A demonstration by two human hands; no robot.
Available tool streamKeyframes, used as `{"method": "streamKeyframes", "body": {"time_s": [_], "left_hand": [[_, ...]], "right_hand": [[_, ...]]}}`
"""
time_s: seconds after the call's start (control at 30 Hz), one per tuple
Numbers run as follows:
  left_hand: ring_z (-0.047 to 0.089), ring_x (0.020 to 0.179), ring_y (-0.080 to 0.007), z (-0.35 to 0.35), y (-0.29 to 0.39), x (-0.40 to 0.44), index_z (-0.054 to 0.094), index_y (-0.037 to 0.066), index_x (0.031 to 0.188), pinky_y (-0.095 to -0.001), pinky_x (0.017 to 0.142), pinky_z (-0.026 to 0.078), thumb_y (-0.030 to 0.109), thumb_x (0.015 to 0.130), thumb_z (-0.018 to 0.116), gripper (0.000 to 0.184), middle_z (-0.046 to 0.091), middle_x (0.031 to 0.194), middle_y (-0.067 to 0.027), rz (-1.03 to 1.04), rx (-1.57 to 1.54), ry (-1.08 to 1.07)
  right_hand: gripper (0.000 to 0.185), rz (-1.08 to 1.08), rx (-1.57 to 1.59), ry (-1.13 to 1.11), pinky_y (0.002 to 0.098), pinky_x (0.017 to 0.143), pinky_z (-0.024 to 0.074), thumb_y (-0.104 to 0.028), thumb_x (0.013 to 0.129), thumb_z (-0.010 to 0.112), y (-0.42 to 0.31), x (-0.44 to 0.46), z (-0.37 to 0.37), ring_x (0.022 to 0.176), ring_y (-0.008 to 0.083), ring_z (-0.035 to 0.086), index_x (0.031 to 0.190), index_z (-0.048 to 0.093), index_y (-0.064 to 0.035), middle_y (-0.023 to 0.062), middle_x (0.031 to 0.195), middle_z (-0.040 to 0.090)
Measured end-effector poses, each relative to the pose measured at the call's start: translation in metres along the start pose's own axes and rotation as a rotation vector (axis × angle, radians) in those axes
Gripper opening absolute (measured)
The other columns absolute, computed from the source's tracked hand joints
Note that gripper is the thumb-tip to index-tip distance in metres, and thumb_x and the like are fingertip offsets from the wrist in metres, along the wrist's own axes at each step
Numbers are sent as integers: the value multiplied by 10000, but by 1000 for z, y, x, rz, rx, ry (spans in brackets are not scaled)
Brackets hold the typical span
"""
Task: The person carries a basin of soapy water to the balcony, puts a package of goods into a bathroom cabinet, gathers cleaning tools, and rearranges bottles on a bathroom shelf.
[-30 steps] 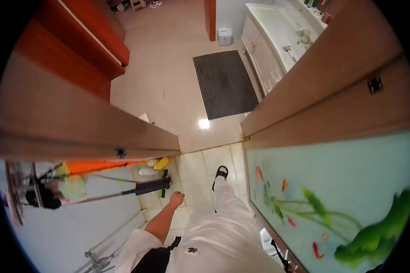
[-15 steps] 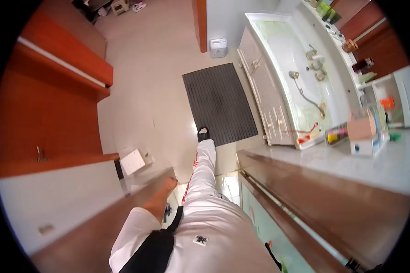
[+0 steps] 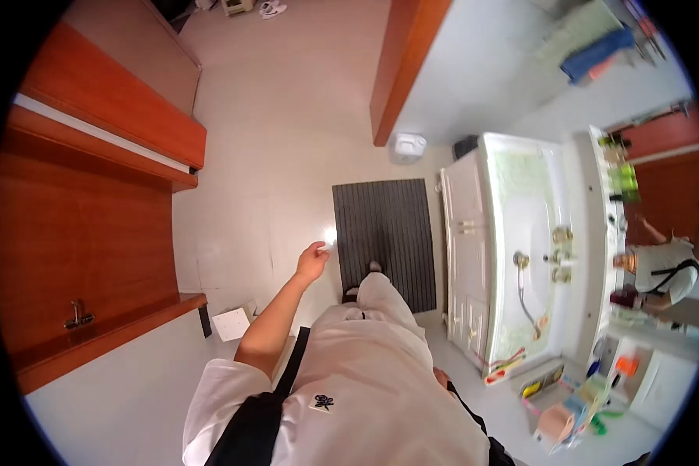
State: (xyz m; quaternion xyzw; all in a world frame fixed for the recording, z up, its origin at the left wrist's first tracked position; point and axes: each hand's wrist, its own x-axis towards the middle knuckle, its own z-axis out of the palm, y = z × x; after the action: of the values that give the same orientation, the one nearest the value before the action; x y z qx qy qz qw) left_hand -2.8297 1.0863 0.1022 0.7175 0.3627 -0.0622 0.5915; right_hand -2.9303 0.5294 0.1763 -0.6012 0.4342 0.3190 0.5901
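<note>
My left hand (image 3: 312,262) hangs over the pale floor, left of a dark ribbed mat (image 3: 388,225). Its fingers are loosely bent and a little apart, and nothing shows in it. Of my right hand (image 3: 441,377), only a small part appears beside my white shirt (image 3: 365,373); its fingers are hidden. My feet, in dark footwear, are at the lower part of the mat.
A white vanity (image 3: 466,233) with a long sink (image 3: 512,186) and a hand shower stands on the right. At the left is a red-brown door (image 3: 85,225). A white box (image 3: 231,324) lies near the wall; a white jug (image 3: 408,147) stands beyond the mat.
I have moved forward through the doorway onto the mat, and the tiled area has left view. My left arm has swung forward; its fingers look less curled. More of the vanity and mirror shows.
</note>
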Motion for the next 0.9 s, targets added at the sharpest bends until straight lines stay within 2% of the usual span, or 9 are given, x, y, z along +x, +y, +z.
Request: {"method": "streamKeyframes", "body": {"time_s": [0.17,0.27,0.33,0.4,0.47,0.63,0.7,0.8,0.9], "left_hand": [[565,578,-156,-73,-96,58,601,32,1060,-311,491,451,196,833,594,280,622,729,-69,-405,-218,296],[526,532,-157,-123,-92,38,540,122,824,-333,460,401,228,849,533,110,535,630,-32,-959,-355,441],[522,531,-161,-139,-200,41,552,151,819,-358,494,408,222,840,548,74,529,622,-25,-856,2,155],[529,533,-161,-136,-221,45,560,158,831,-364,522,416,228,849,540,75,535,622,-23,-745,-61,219],[549,583,-162,-153,-65,85,569,174,859,-379,571,424,268,879,482,129,551,654,-16,-934,-342,179],[511,646,-166,-169,-87,211,531,199,888,-366,613,413,280,849,425,139,504,723,7,-631,-738,-2],[554,542,-183,-173,-108,286,590,5,927,-326,475,484,153,857,496,189,572,710,-60,-311,-481,73],[641,700,-195,-237,32,395,570,-33,1130,-306,637,521,250,830,611,415,658,899,-122,-458,-263,438],[587,826,-124,-334,249,493,564,-6,1124,-264,777,479,75,869,575,268,638,897,-45,-91,-595,548]], "right_hand": [[287,-19,-684,-97,263,468,385,-217,883,565,-69,194,1,474,130,498,653,578,-47,33,545,517],[211,-31,-549,-124,293,395,404,-241,880,573,-168,224,92,451,137,516,740,581,-83,39,556,530],[154,87,-434,37,302,401,442,-223,877,572,-297,162,221,473,148,543,841,578,-73,62,602,556],[232,19,-619,15,313,525,519,-245,894,548,-373,180,288,587,177,600,972,584,-29,94,744,612],[264,3,-618,-46,343,593,539,-255,894,540,-440,200,356,644,201,626,1041,548,-35,100,793,627],[236,-118,-661,-135,322,557,524,-238,888,554,-536,254,551,626,197,624,1040,568,-58,101,796,632],[222,-197,-783,-259,313,550,517,-236,885,568,-577,278,639,637,180,619,1022,582,-61,90,833,634],[237,-491,-1006,-531,301,585,506,-237,884,581,-605,297,752,676,148,610,1027,587,-48,80,867,633],[333,-452,-900,-507,282,612,498,-265,835,642,-648,264,883,717,156,640,1055,615,-16,81,847,663]]}}
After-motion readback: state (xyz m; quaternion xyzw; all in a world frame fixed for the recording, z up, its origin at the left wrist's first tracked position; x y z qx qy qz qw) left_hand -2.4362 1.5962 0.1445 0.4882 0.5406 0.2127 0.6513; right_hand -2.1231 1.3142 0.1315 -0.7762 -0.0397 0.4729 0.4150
